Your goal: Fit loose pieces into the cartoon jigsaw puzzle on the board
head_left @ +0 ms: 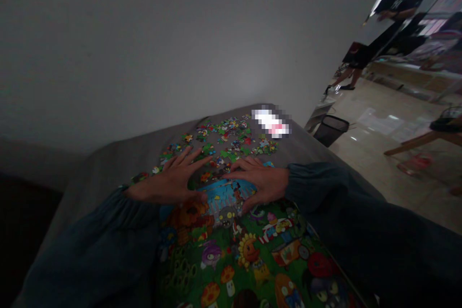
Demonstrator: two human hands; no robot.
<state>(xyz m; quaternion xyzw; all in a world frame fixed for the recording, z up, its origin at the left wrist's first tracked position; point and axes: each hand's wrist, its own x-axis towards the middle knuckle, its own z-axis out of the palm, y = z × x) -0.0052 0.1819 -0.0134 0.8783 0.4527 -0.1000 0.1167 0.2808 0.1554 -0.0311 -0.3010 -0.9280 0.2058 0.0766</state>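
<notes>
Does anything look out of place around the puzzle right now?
One thing: a white-and-pink item sits near the far edge of the grey surface, beside the loose jigsaw pieces. It is too blurred to identify, and it stands out from the colourful pieces.

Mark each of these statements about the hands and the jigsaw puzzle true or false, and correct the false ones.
The left hand and right hand lie spread on the assembled jigsaw puzzle. True.
The left hand pinches a loose piece. False: its fingers are spread, with no held piece visible.
Loose puzzle pieces lie scattered beyond the hands. True.
The black wastebasket stands on the grey surface. False: it stands on the tiled floor.
</notes>
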